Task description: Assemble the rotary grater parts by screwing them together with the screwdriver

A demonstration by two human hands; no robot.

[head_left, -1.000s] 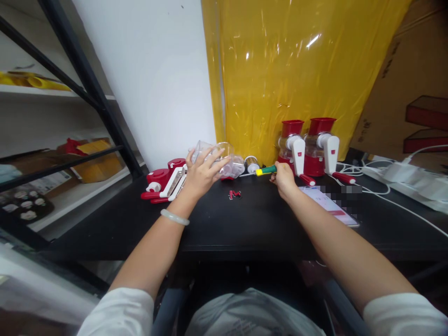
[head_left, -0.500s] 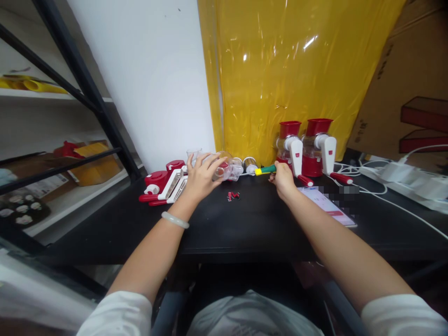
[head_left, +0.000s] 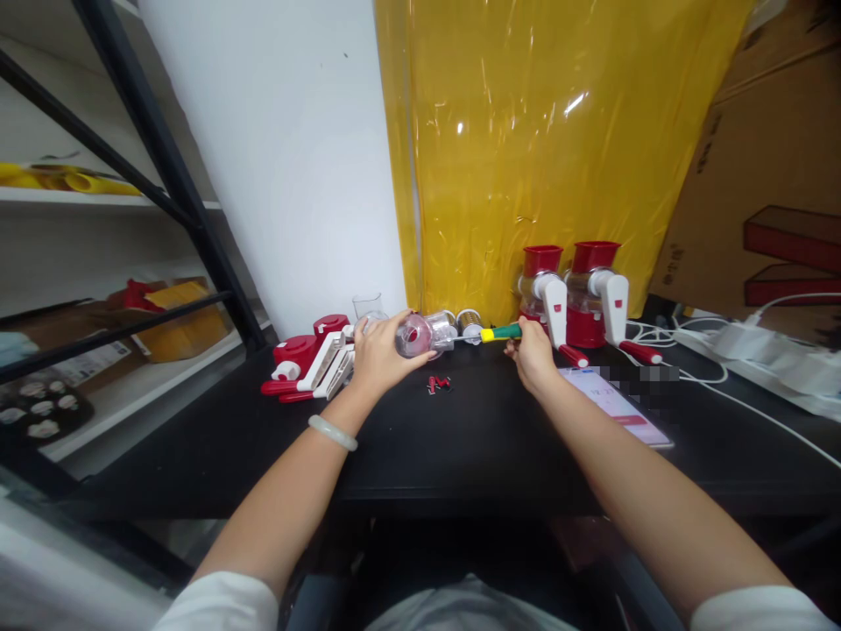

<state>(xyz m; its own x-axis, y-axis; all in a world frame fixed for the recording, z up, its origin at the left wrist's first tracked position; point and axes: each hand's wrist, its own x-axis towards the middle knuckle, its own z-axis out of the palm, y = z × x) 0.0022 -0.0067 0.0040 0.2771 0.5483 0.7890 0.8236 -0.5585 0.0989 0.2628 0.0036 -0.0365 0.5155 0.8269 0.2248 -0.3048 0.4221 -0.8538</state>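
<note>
My left hand (head_left: pixel 382 357) is wrapped around a clear plastic grater body (head_left: pixel 416 335), which lies on its side with a reddish round part showing through its wall. In my right hand (head_left: pixel 533 359) is a screwdriver (head_left: pixel 502 333) with a green and yellow handle. Its shaft points left to the clear body's right end; whether the tip touches is too small to tell. Metal grating drums (head_left: pixel 469 322) rest just behind the shaft. Small red pieces (head_left: pixel 439 384) lie on the black table (head_left: pixel 427 456) in front of the body.
White crank handles with red grips (head_left: pixel 321 368) and red bases (head_left: pixel 294 355) lie left. Two assembled rotary graters (head_left: pixel 544 285) stand at the back right. Nearer are a phone (head_left: pixel 618 407), white cables and a power strip (head_left: pixel 781 346). A shelf rack (head_left: pixel 197 219) borders the left.
The clear body has tilted in my left hand, whose fingers have closed further around it. The screwdriver stays in my right hand, still pointing left. The camera view has shifted slightly.
</note>
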